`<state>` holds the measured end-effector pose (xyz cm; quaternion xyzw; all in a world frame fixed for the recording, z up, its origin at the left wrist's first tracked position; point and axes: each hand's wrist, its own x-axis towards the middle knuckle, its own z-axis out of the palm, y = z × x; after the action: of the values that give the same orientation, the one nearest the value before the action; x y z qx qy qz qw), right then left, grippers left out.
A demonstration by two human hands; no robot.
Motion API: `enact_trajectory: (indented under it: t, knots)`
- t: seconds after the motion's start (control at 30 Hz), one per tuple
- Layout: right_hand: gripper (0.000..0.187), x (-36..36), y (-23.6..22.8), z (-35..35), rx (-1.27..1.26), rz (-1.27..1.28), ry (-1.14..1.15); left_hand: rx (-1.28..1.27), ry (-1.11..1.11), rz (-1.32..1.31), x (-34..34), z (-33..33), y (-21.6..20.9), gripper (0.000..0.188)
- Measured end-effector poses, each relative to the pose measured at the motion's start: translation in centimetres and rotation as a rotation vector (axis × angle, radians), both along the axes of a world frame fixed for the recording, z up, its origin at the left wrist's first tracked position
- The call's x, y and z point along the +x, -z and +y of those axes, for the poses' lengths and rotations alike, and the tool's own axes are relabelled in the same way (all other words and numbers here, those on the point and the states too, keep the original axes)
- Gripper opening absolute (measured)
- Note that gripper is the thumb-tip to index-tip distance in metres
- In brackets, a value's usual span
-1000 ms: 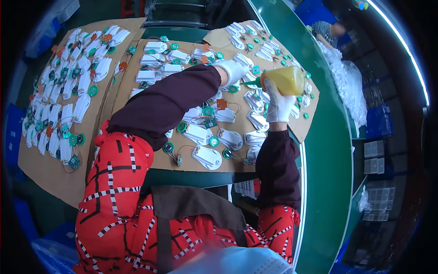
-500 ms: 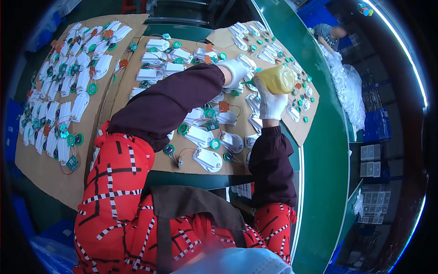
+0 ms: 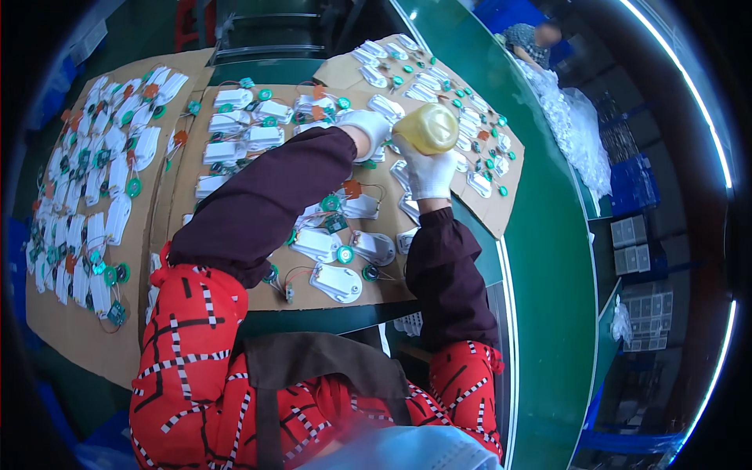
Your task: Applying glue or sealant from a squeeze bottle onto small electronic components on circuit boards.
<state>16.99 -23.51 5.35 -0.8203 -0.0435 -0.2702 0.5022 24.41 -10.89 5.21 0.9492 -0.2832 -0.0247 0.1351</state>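
My right hand [image 3: 431, 172], in a white glove, is wrapped round a translucent yellow glue bottle [image 3: 435, 129], tilted with its base toward me and its tip pointing left. My left hand [image 3: 368, 129], also gloved, reaches across the middle cardboard sheet [image 3: 384, 296] next to the bottle's tip. Its fingers are bent away and blend with the white parts, so what they hold, if anything, is hidden. Around both hands lie rows of white plastic housings [image 3: 337, 283] with green-rimmed round speakers [image 3: 345, 254], small green circuit boards [image 3: 335, 223] and thin wires.
A second cardboard sheet [image 3: 74, 333] at the left carries many similar housings, and another one [image 3: 501, 211] lies far right. Beneath them is a green worktable [image 3: 548, 313]. Beyond it, a co-worker [image 3: 529, 43] sits by a heap of clear plastic bags [image 3: 583, 141].
The whole view has shifted, so the boards sit further left. The bottle has tipped a little so its base faces me more, still gripped in my right hand; my left hand stays beside it.
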Motion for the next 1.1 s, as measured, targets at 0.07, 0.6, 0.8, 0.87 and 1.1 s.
enact_trajectory:
  t: [0.07, 0.6, 0.8, 0.87, 1.1]
  knots:
    - [0.043, 0.1, 0.2, 0.0, 0.075, 0.005, -0.018, 0.013, 0.004, 0.01, -0.3, 0.0, -0.3, 0.023]
    - [0.045, -1.4, -0.2, -0.7, 0.101, 0.013, -0.011, 0.1, 0.031, -0.006, 0.3, -0.3, 0.6, 0.025]
    - [0.038, -1.7, -0.5, -0.8, 0.154, -0.002, -0.012, 0.162, 0.056, 0.012, -0.9, -0.1, -0.9, 0.025]
    - [0.038, -1.7, -0.7, -0.6, 0.16, -0.004, -0.004, 0.13, 0.04, -0.001, -0.3, -0.2, -0.1, 0.025]
    - [0.032, -0.6, 0.0, -1.2, 0.212, -0.074, 0.026, 0.126, 0.034, -0.011, 0.1, -0.4, 0.4, 0.024]
